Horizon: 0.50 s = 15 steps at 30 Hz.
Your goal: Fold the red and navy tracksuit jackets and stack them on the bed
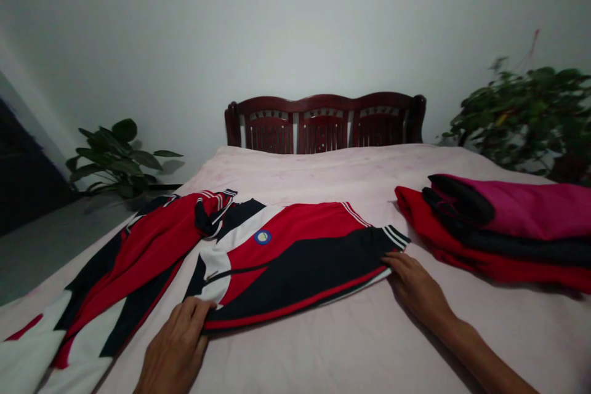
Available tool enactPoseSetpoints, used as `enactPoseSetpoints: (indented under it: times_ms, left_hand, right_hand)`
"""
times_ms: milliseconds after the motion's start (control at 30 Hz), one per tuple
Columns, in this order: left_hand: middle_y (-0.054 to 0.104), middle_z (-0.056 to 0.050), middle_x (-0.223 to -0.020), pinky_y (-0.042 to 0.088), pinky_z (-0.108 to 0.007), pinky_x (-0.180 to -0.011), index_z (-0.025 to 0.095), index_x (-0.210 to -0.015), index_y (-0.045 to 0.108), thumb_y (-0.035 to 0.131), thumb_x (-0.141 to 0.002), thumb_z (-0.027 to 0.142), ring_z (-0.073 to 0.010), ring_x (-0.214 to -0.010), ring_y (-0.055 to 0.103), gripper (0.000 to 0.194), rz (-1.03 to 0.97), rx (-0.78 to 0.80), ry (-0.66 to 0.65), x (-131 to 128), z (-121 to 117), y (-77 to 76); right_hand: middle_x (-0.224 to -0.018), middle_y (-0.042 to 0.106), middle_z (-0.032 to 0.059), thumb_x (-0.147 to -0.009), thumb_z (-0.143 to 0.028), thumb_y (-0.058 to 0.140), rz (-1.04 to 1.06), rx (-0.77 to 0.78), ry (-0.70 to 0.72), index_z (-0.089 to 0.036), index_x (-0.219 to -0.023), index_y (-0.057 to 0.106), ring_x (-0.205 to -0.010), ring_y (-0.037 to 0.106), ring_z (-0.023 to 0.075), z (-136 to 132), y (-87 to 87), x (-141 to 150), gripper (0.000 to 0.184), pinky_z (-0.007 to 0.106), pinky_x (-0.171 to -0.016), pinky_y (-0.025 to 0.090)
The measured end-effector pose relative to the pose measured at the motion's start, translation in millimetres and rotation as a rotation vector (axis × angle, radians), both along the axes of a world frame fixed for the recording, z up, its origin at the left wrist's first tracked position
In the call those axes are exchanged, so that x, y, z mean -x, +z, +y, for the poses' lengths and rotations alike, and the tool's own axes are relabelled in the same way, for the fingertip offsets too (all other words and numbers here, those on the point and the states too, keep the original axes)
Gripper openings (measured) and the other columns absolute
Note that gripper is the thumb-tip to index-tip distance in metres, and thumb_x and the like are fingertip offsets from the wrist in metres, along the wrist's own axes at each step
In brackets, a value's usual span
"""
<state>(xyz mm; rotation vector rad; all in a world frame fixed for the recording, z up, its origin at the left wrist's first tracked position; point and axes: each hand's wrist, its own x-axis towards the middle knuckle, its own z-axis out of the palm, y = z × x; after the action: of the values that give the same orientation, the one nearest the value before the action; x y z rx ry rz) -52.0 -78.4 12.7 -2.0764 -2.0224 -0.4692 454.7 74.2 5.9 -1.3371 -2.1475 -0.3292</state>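
Observation:
A tracksuit jacket (305, 252) in navy, red and white lies folded on the bed before me, with a round blue badge and a zipped pocket on its upper face. My left hand (178, 341) pinches its near left corner, thumb hidden beneath the cloth. At the other end, my right hand (415, 289) grips the near edge just below the striped cuff. The long near edge with red piping runs between both hands. Left of it, touching its far left side, a second red, navy and white tracksuit garment (152, 246) lies loosely spread.
Pink sheeting (341, 351) covers the bed. Several folded clothes form a stack (530, 209) on the right, magenta on top, red at the bottom. A dark wooden headboard (323, 123) stands against the wall. Leafy plants (120, 157) flank the bed on both sides.

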Motion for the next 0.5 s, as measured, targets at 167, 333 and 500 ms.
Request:
enactPoseSetpoints:
  times_ms: [167,333,500]
  left_hand:
    - [0.062,-0.004,-0.111,0.054,-0.026,-0.078,0.027,-0.116,0.054,0.046,-0.084,0.013,-0.0186,-0.103,0.064,0.036,-0.077,-0.13,-0.095,21,0,-0.7]
    - [0.065,-0.004,-0.11,0.055,-0.025,-0.068,0.027,-0.11,0.058,0.044,-0.084,0.022,-0.0193,-0.098,0.068,0.03,-0.141,-0.084,0.03,35,-5,-0.4]
    - [0.071,0.0,-0.114,0.058,-0.028,-0.079,0.031,-0.105,0.067,0.048,-0.078,0.028,-0.0213,-0.1,0.071,0.034,-0.212,0.115,0.118,41,-16,2.7]
  right_hand:
    - [-0.119,0.068,0.0111,-0.084,-0.016,0.047,0.091,-0.021,-0.027,-0.018,-0.108,0.072,-0.113,0.062,0.0257,18,16.6,14,0.035,0.041,-0.097,0.053]
    - [-0.112,0.073,0.0069,-0.077,-0.014,0.048,0.136,0.148,-0.047,-0.022,-0.097,0.076,-0.107,0.065,0.0253,10,24.2,19,0.036,0.041,-0.096,0.051]
    - [-0.109,0.074,0.0041,-0.081,-0.023,0.044,0.347,0.404,-0.304,-0.025,-0.101,0.075,-0.102,0.068,0.0238,13,33.0,-2,0.037,0.036,-0.085,0.053]
